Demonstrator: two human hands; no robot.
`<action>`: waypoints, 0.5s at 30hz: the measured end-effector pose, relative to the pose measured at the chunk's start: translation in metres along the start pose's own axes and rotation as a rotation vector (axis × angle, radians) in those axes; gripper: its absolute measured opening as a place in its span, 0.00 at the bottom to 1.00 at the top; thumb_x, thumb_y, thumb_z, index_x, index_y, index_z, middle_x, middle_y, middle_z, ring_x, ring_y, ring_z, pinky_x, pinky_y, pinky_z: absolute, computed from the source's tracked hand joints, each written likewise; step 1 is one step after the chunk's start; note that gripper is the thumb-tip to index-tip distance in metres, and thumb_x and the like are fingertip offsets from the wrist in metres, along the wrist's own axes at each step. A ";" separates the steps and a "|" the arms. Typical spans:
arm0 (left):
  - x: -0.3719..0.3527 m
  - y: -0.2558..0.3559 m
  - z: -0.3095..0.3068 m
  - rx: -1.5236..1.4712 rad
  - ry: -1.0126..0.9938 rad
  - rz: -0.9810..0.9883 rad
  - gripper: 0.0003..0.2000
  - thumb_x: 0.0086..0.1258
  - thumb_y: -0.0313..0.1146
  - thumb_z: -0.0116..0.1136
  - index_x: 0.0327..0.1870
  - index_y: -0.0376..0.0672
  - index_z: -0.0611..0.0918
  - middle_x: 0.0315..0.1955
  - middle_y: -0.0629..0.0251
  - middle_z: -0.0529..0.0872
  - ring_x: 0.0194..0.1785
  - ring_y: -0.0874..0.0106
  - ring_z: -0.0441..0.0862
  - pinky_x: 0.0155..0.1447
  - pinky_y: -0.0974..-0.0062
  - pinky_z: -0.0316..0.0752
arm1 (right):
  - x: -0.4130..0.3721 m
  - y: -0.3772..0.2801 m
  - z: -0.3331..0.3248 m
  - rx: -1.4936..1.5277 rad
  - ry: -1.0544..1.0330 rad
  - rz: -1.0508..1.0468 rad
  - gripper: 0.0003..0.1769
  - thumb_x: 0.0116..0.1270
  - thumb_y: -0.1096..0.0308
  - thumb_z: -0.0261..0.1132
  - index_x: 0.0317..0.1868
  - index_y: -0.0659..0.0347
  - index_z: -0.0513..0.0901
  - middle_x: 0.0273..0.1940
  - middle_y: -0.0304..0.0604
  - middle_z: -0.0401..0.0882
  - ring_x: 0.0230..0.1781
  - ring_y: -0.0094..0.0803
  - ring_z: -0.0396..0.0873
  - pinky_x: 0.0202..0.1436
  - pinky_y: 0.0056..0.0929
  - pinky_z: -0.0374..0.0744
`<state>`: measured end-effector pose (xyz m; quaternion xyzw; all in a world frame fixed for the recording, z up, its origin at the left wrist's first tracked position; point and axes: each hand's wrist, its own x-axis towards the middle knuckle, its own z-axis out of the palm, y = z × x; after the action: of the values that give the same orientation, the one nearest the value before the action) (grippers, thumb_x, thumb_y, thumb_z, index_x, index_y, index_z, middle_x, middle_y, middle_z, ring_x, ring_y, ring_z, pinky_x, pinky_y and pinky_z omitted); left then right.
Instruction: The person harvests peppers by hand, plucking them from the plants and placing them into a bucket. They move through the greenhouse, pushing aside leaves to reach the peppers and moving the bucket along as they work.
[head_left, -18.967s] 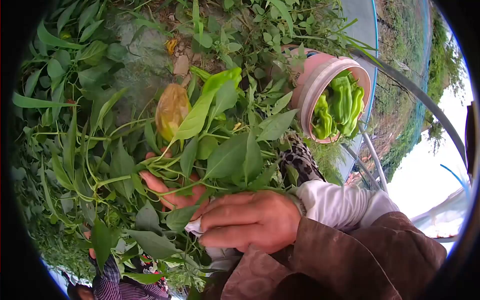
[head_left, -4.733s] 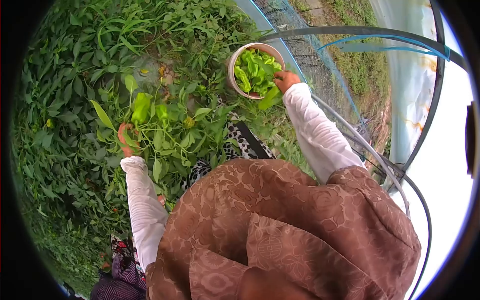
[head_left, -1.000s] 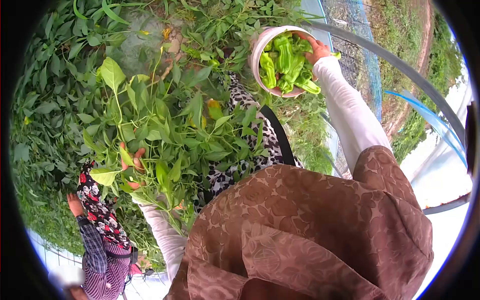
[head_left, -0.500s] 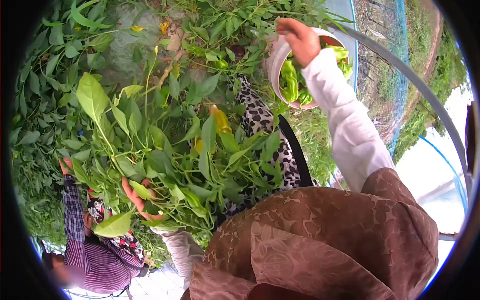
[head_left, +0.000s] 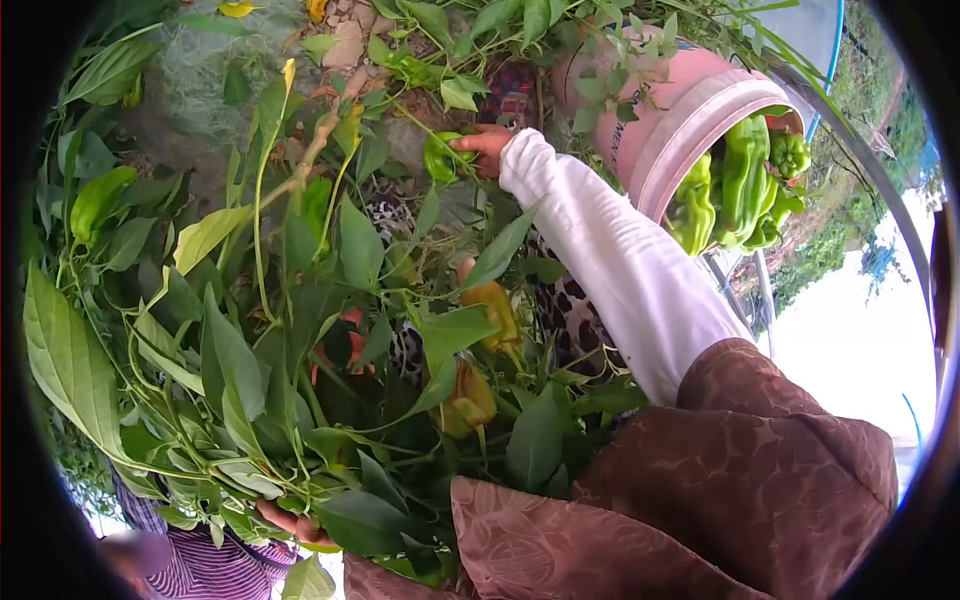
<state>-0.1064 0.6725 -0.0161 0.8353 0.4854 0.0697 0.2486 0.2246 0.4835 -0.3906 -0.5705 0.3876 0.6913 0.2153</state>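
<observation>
At the upper middle, my right hand (head_left: 487,150), in a white sleeve, has its fingers closed on a green pepper (head_left: 440,157) low among the plants. My left hand (head_left: 295,522) is at the lower left, mostly covered by leaves, with its fingers curled around stems of the pepper plant (head_left: 235,470). Between my hands hang two yellowish-orange peppers (head_left: 492,315), partly behind leaves. To the right of my right forearm, a pink bucket (head_left: 625,110) leans with its mouth toward me and holds several green peppers (head_left: 742,180).
Another person in a striped top (head_left: 215,565) is at the lower left. Another green pepper (head_left: 100,203) hangs at the left. A grey curved pipe (head_left: 870,170) arches on the right. Thin plastic sheeting (head_left: 215,90) covers ground at the top left.
My right hand has moved left and down from over the bucket to the green pepper. The view has shifted closer to the plants. My left hand stays among the stems, more hidden.
</observation>
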 end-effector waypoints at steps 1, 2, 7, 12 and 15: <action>-0.002 -0.002 -0.002 0.002 -0.008 -0.003 0.13 0.70 0.42 0.42 0.44 0.42 0.71 0.60 0.39 0.60 0.62 0.42 0.61 0.65 0.49 0.60 | -0.003 0.005 -0.003 0.106 -0.084 -0.153 0.30 0.55 0.68 0.66 0.59 0.58 0.67 0.48 0.42 0.77 0.45 0.37 0.78 0.49 0.39 0.75; -0.003 -0.005 -0.003 0.003 -0.011 -0.004 0.14 0.70 0.42 0.42 0.45 0.42 0.71 0.60 0.39 0.60 0.62 0.43 0.61 0.65 0.49 0.59 | -0.005 0.006 -0.006 0.209 -0.171 -0.314 0.30 0.55 0.69 0.66 0.58 0.58 0.66 0.48 0.42 0.77 0.45 0.38 0.78 0.49 0.39 0.75; -0.012 -0.018 -0.014 -0.002 -0.045 0.008 0.15 0.69 0.44 0.42 0.48 0.43 0.71 0.61 0.40 0.60 0.63 0.46 0.61 0.68 0.52 0.55 | -0.060 0.003 -0.034 0.624 -0.268 -0.651 0.26 0.54 0.78 0.57 0.56 0.60 0.67 0.45 0.44 0.76 0.45 0.35 0.78 0.40 0.31 0.80; -0.009 -0.018 -0.012 0.010 -0.041 0.000 0.16 0.69 0.44 0.42 0.49 0.43 0.71 0.61 0.41 0.60 0.63 0.47 0.61 0.69 0.52 0.54 | -0.112 -0.001 -0.015 0.573 -0.512 -0.645 0.35 0.45 0.78 0.57 0.59 0.59 0.64 0.47 0.40 0.74 0.42 0.29 0.77 0.31 0.23 0.76; -0.007 -0.017 -0.011 0.027 -0.033 -0.005 0.16 0.69 0.44 0.42 0.49 0.43 0.71 0.61 0.41 0.60 0.63 0.47 0.61 0.69 0.53 0.54 | -0.118 0.005 0.006 0.508 -0.565 -0.671 0.41 0.43 0.78 0.60 0.63 0.59 0.60 0.51 0.43 0.70 0.49 0.34 0.73 0.49 0.27 0.72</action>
<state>-0.1272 0.6778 -0.0139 0.8385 0.4841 0.0485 0.2454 0.2474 0.5023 -0.2763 -0.3838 0.2654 0.5954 0.6541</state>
